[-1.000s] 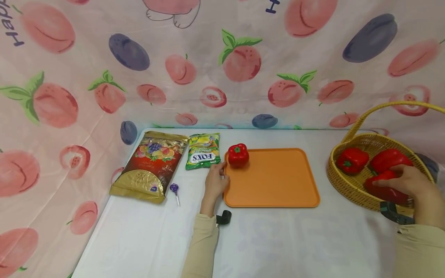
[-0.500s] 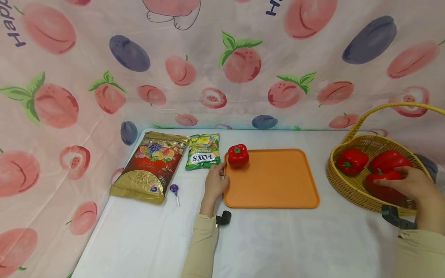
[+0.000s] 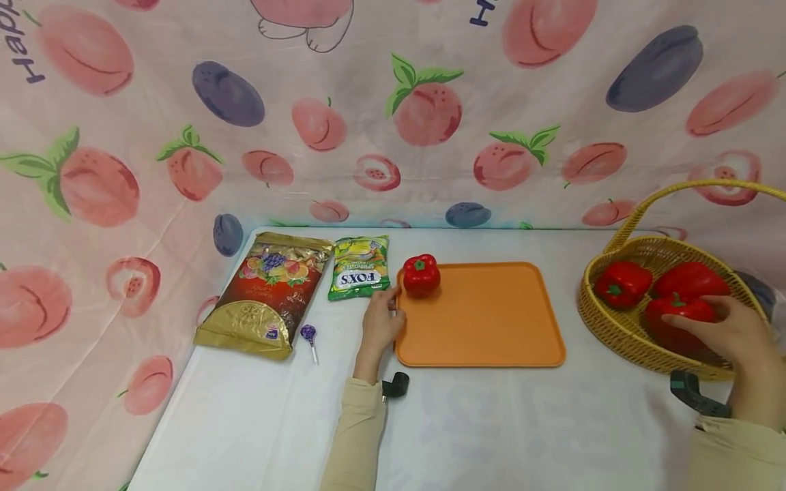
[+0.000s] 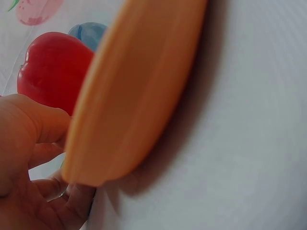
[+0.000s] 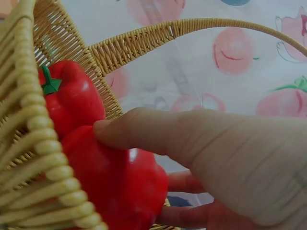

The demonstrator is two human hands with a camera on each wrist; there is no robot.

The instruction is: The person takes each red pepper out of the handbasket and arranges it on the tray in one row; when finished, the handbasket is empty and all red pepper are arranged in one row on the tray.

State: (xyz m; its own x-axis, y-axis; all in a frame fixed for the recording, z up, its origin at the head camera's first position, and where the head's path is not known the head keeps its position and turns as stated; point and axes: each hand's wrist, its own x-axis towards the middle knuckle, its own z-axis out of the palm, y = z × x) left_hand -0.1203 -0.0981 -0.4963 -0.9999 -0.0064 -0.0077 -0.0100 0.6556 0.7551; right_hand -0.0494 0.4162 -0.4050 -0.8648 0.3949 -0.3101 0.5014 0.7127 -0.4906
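Note:
My left hand [image 3: 379, 326] pinches the left edge of an orange tray [image 3: 485, 320]. In the left wrist view the thumb lies at the tray's rim [image 4: 132, 96], with the other fingers below it. One red bell pepper [image 3: 421, 277] stands in the tray's far left corner. Inside the yellow wicker basket [image 3: 604, 335], my right hand [image 3: 739, 334] holds another red bell pepper [image 3: 680, 312] between thumb and fingers. The right wrist view shows the thumb on this pepper's [image 5: 108, 177] side; its lower part is hidden. Two more bell peppers [image 3: 623, 284] lie behind it.
Left of the tray lie a green FOX'S candy bag [image 3: 359, 267], a large red and gold candy bag [image 3: 267, 293] and a purple lollipop [image 3: 308, 333]. The basket's tall handle [image 3: 638, 211] arches over its far side. A fruit-print cloth [image 3: 430, 184] hangs behind the table.
My right hand has shifted slightly in the basket, and the front pepper has tipped and risen a little, so its green stem now shows. The left hand and tray have stayed still.

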